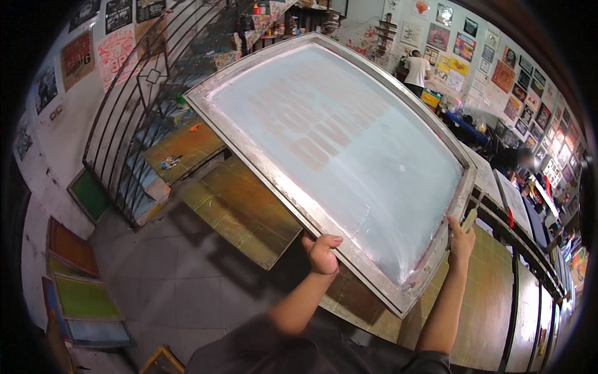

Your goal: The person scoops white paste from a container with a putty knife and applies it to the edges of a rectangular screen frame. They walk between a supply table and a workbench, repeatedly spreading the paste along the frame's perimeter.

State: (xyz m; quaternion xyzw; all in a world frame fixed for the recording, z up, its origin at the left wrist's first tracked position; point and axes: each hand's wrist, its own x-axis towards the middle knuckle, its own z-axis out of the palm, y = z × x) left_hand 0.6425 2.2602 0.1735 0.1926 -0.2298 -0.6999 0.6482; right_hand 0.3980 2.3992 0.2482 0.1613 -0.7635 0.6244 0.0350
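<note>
A large silk-screen printing frame (254, 161) of bare metal is held tilted in front of me. Its pale blue mesh (373, 187) bears faint block lettering in its far half, with streaks and a small light spot nearer me. My left hand (323, 255) grips the frame's near-left rail, thumb on top and the fingers hidden underneath. On the right rail rests my right hand (461, 240), which also has a slim pale-handled tool (469, 219) between its fingers. The tool's working end cannot be made out.
Printing boards (238, 210) with green grid lines stand below the frame, and more boards (486, 280) run along the right. Coloured screens (86, 297) lean at the left wall beside a metal stair railing (124, 140). One person (416, 70) stands at the back; another (511, 161) bends at the right.
</note>
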